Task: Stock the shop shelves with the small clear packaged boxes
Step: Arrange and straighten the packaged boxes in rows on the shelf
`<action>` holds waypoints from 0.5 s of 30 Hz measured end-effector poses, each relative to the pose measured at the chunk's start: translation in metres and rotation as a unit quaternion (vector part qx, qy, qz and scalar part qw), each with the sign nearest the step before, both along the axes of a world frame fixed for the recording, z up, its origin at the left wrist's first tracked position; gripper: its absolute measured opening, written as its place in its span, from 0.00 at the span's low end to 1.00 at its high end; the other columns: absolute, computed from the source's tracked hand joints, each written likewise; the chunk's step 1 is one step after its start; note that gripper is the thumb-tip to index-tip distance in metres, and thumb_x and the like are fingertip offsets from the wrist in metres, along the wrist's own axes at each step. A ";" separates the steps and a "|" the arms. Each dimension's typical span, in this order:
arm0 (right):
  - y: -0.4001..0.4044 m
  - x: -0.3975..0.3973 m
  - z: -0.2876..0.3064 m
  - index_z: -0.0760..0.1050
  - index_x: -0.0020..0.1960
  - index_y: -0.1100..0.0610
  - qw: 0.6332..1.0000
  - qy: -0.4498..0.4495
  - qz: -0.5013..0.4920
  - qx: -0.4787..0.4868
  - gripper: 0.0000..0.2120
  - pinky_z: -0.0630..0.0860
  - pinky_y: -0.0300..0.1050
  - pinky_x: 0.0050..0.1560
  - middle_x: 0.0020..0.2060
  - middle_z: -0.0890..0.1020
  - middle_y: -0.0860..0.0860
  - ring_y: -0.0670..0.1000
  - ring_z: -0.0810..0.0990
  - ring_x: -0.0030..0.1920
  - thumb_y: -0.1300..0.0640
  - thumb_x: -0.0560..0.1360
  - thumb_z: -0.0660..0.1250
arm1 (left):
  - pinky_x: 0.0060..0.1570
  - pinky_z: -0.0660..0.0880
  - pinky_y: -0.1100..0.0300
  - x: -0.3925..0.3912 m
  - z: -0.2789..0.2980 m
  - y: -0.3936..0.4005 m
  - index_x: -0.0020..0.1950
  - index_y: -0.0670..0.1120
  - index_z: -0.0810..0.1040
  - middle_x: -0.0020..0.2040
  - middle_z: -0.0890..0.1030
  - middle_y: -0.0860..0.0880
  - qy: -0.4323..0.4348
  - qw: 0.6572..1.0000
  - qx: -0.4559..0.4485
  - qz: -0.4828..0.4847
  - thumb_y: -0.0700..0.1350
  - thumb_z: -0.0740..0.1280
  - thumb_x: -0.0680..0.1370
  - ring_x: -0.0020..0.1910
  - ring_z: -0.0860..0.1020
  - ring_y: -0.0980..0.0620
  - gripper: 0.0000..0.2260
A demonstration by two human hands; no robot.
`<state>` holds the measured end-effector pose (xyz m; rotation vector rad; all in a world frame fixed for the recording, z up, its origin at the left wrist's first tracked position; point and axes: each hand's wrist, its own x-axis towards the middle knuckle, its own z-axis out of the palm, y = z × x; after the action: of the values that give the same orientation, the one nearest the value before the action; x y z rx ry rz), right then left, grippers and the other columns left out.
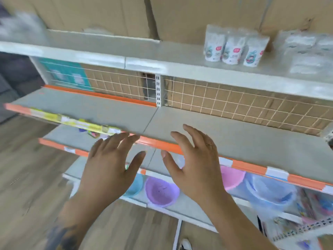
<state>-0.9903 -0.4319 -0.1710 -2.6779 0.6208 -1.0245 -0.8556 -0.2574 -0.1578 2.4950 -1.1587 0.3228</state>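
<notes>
The scene is bright and evenly lit by soft, diffuse light, with no hard shadows and only faint shade under the shelf edges. Motion blur smears most of the frame, worst at the upper left and far right, where the clear packages (pixel 306 53) dissolve into pale streaks; their outlines are perhaps boxes, but cannot be made out. Both hands (pixel 111 165) are fairly sharp at lower centre. Wide-angle distortion bows the shelf (pixel 234 134) lines toward the edges.
</notes>
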 end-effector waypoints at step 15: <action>0.160 0.297 0.007 0.76 0.66 0.48 0.966 -0.016 0.257 0.014 0.21 0.67 0.56 0.70 0.69 0.75 0.52 0.56 0.73 0.69 0.40 0.78 0.64 | 0.66 0.70 0.47 0.193 0.021 0.184 0.71 0.55 0.74 0.67 0.79 0.51 -0.012 0.969 0.014 0.246 0.64 0.53 0.80 0.63 0.78 0.44 0.25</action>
<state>-0.6934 -0.2720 -0.1635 -2.5766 -0.0757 -0.8931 -0.6626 -0.0733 -0.1364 2.7843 -0.5341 0.4682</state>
